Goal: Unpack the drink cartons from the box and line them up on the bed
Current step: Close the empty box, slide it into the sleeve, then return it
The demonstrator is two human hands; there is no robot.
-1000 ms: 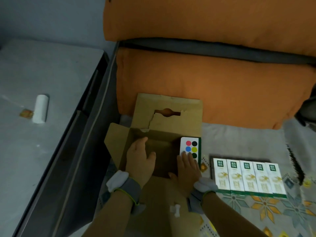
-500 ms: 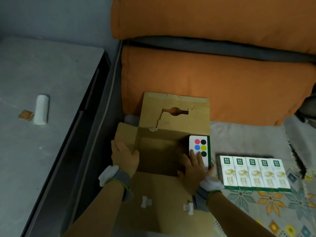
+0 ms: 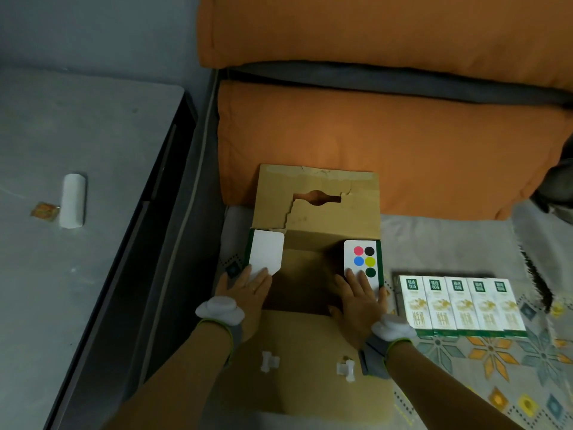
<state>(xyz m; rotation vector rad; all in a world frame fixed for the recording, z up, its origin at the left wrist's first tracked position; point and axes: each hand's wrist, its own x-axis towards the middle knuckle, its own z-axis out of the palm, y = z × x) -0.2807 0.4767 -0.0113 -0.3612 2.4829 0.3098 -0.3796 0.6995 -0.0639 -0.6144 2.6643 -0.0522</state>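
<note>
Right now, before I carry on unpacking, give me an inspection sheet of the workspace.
Surface: patterned grey bed cover, bearing the job's things.
Job's things: brown cardboard box open, inside dim, no carton seen in it; five white drink cartons in a touching row to its right.
Clutter: two white plastic clips on the near flap.
Hands: left hand flat on the white side flap; right hand flat on the colour-dot side flap; neither holds anything.
Cables: nothing seen.
Surroundings: orange cushions behind; grey side table at left with a white roll and small orange wrapper.
</note>
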